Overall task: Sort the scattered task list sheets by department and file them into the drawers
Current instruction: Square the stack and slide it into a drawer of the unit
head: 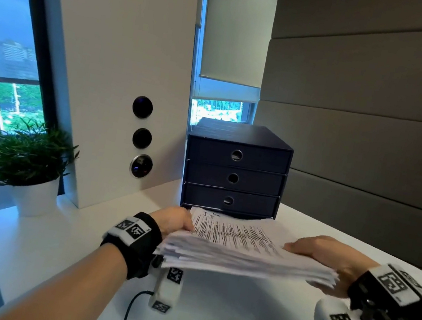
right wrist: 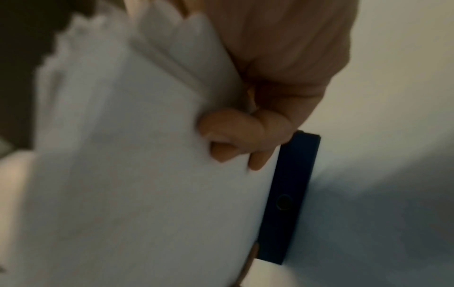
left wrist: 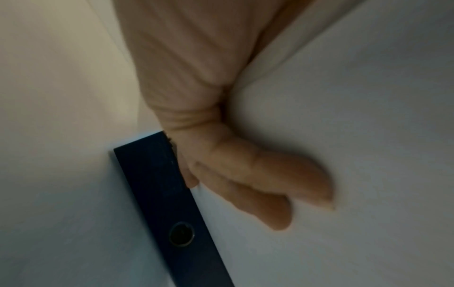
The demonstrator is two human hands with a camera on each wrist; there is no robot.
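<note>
A thick stack of printed task list sheets [head: 239, 248] is held above the white desk between both hands. My left hand [head: 174, 220] grips the stack's left edge, thumb on top; its fingers [left wrist: 265, 186] lie under the white underside of the sheets [left wrist: 343, 136]. My right hand [head: 325, 251] holds the right edge, and its fingers [right wrist: 236, 136] curl under the sheets [right wrist: 137, 155]. Just behind the stack stands a dark blue three-drawer box [head: 234, 172], all drawers shut. Its bottom drawer front shows in the wrist views [left wrist: 167, 203] [right wrist: 292, 194].
A potted green plant [head: 23, 156] stands at the desk's left. A white panel with round black fittings [head: 123, 75] leans behind it, left of the drawers. A padded grey wall [head: 365, 115] closes the right side. The white desk [head: 233, 317] stretches toward me, crossed by black cables.
</note>
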